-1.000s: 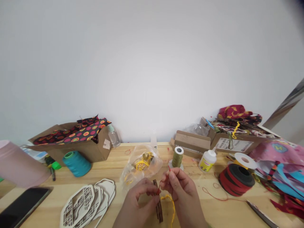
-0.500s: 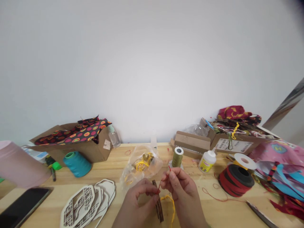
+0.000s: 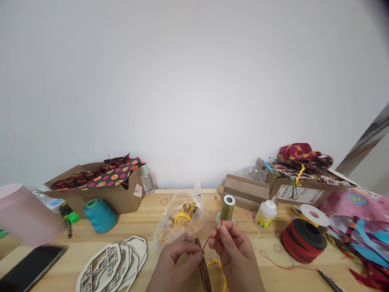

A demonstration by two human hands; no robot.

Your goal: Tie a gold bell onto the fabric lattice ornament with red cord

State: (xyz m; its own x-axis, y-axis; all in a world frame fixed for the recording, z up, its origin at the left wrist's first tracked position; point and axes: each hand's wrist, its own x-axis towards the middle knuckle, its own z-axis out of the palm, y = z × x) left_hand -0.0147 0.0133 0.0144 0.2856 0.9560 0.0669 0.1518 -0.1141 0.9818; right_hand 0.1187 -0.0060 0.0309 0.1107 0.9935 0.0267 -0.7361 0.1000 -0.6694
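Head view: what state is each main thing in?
Left hand, pinching red cord
Right hand, pinching red cord
Red cord, stretched straight between hands
Phone, flat, screen dark
Left cardboard box, open, fabric inside
Right cardboard box, open, heaped
Olive spool, upright
Glue bottle, upright
White cutouts, overlapping
Plastic bag, yellow cord inside

Left hand [image 3: 179,261]: your wrist runs off the bottom edge.
Right hand [image 3: 235,253]: wrist cut there too.
Brown piece [image 3: 204,271]: partly behind your left fingers, low end cut at bottom.
Red thread [image 3: 207,243]: stretch inside your right fingertips hidden.
Yellow cord [image 3: 214,263]: partly behind your right hand.
Olive spool [image 3: 227,211]: foot partly covered by your right fingertips.
Phone [image 3: 32,267]: cut, left and bottom.
Cutouts [image 3: 118,261]: overlapped; bottom edge crops them.
Cup [image 3: 30,215]: cropped left.
Glue [image 3: 266,215]: label too small to read.
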